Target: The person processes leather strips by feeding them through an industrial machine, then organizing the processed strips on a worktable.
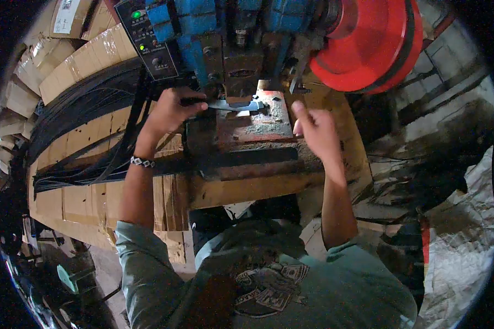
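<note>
My left hand (pixel 173 112), with a patterned band at its wrist, is at the left side of a blue press machine (pixel 197 49). Its fingers are closed on the end of a thin strip (pixel 219 104), which looks pale under the lamp. From there the strip runs across under the dark press head (pixel 240 82), above the worn metal bed (pixel 252 130). To the right of the bed is my right hand (pixel 319 129), fingers curled and thumb raised, apart from the strip. Whatever its fingers may hold is hidden.
Long black strips (pixel 88 104) lie bundled over cardboard (pixel 85 203) on the left. A control panel (pixel 148 46) with green lights is at the upper left. The large red wheel (pixel 368 46) juts out above my right hand. Dark crumbs litter the bed.
</note>
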Demonstrator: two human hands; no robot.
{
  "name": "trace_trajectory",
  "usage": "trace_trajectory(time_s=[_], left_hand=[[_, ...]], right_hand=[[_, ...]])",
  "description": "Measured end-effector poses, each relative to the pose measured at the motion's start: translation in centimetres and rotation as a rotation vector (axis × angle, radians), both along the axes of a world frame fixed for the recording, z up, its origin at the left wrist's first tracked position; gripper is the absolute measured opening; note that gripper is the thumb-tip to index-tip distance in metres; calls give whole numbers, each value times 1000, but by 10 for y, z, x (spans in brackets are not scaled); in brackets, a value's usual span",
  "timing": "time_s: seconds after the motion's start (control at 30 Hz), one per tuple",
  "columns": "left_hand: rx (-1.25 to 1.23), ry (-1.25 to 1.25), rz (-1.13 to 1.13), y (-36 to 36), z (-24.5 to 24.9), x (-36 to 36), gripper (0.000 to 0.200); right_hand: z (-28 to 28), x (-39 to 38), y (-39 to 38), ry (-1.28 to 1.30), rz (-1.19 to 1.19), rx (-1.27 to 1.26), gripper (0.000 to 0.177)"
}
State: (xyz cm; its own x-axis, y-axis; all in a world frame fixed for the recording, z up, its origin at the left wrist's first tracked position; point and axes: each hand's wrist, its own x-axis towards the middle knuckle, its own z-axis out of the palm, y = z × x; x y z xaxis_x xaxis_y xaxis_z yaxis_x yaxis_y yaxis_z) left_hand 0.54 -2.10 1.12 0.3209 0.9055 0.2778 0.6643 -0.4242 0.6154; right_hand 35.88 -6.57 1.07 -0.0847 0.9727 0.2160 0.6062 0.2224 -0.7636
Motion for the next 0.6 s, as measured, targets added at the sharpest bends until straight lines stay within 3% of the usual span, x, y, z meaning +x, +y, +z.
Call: trace_trajectory(time_s=[0.03,0.13,0.2,0.27,0.33,0.4,0.43,0.53,0.6], left_hand=[[-14,-34,12,-4,6,-2,33],[108,-178,50,-24,44,-21,33],[-81,-185,114,-55,81,-47,35],[-55,-656,-92,-55,57,-138,41],[95,-1240,28,-63,73,-137,46],[221,-767,537,-75,99,-118,45],[282,-482,622,-73,83,-152,39],[320,-276,617,-66,53,-143,35],[-21,-376,397,-86,64,-43,33]], right_hand=[[1,0,-5,-7,107,-108,55],[-4,-5,-24,-33,401,48,39],[-8,-6,-40,-162,472,126,36],[-11,-7,-44,-270,505,186,40],[-15,-11,-46,-353,496,228,43],[-20,-9,-41,-341,497,177,44],[-21,-8,-38,-338,498,156,44],[-12,-10,-37,-312,466,130,39],[-2,-15,-35,-229,446,150,37]])
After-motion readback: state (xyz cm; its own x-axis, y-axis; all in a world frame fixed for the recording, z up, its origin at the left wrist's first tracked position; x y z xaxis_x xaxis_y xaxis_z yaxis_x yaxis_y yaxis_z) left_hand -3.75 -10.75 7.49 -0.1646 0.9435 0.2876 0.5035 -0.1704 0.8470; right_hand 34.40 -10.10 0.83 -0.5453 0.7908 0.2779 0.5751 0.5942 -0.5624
